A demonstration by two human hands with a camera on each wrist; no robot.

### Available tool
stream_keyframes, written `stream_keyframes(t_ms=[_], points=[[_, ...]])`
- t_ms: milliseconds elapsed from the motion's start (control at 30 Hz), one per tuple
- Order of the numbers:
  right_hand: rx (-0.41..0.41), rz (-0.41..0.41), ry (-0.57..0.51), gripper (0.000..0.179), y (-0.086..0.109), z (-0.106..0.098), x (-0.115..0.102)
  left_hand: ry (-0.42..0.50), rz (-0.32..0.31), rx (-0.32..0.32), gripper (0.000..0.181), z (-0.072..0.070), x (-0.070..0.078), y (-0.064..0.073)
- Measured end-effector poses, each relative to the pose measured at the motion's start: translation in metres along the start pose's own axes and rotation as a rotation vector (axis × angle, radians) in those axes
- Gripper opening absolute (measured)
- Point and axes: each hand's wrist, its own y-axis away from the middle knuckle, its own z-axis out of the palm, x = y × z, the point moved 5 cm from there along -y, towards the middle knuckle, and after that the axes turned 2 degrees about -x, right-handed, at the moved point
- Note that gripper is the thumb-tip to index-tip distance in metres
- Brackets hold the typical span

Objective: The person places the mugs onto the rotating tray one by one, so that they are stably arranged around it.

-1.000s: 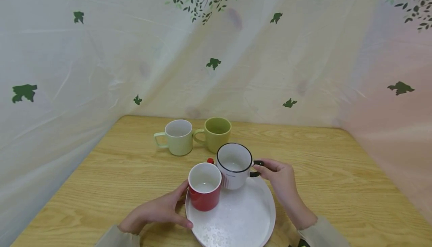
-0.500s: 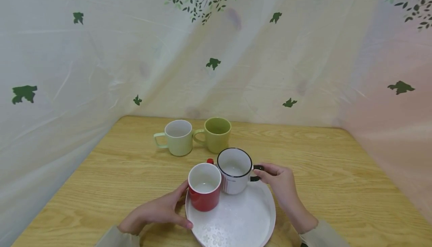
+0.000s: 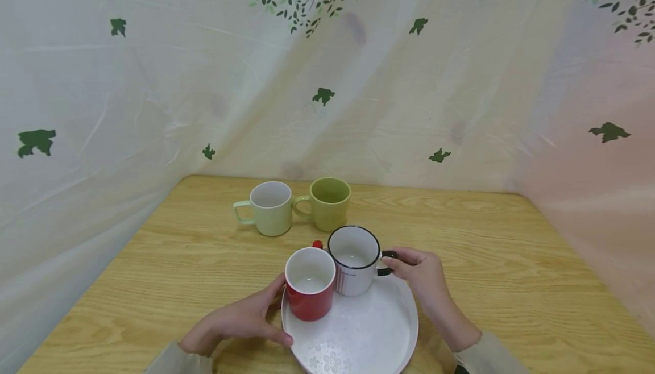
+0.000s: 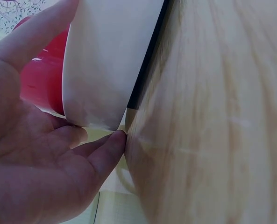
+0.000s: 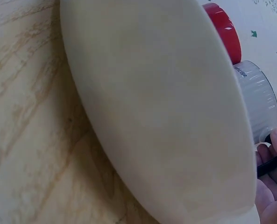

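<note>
A round white tray (image 3: 378, 325) with a flower relief carries two mugs at its far left. My left hand (image 3: 245, 312) holds the tray's left edge, thumb over the rim; in the left wrist view its fingertips (image 4: 112, 140) meet the tray's lower side. The red mug (image 3: 310, 303), white inside, stands upright close beside that hand. Touching or nearly touching it is a white mug with a black rim (image 3: 354, 280). My right hand (image 3: 422, 274) pinches this mug's black handle (image 3: 387, 272) between thumb and fingers. In the right wrist view the tray (image 5: 161, 107) hides part of both mugs.
A pale green mug (image 3: 273, 215) and an olive-green mug (image 3: 330, 206) stand behind the tray, handles to the left. The wooden table (image 3: 491, 249) reaches back to a pale curtain (image 3: 256, 78) printed with green leaves.
My right hand has lowered the black-rimmed mug toward the person, onto the tray, then shifted it slightly left toward the red mug. The left hand and tray have stayed put.
</note>
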Motion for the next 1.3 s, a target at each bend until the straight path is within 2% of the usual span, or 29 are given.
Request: stream_keyframes(t_ms=[200,500,1100,1300], points=[[-0.069,-0.03,0.034,0.035,-0.003,-0.001,-0.004,0.002,-0.011,-0.002,0.115,0.0,0.0,0.0],[-0.144,-0.025,0.106,0.036,-0.012,0.0,-0.008,0.009,-0.037,0.002,0.115,-0.001,-0.002,0.001],[-0.288,-0.087,0.094,0.042,-0.027,-0.001,-0.013,-0.003,-0.003,0.008,0.114,0.0,0.001,0.0],[-0.3,-0.089,0.08,0.042,-0.027,-0.002,-0.011,-0.005,0.001,0.006,0.114,0.001,0.001,0.0]])
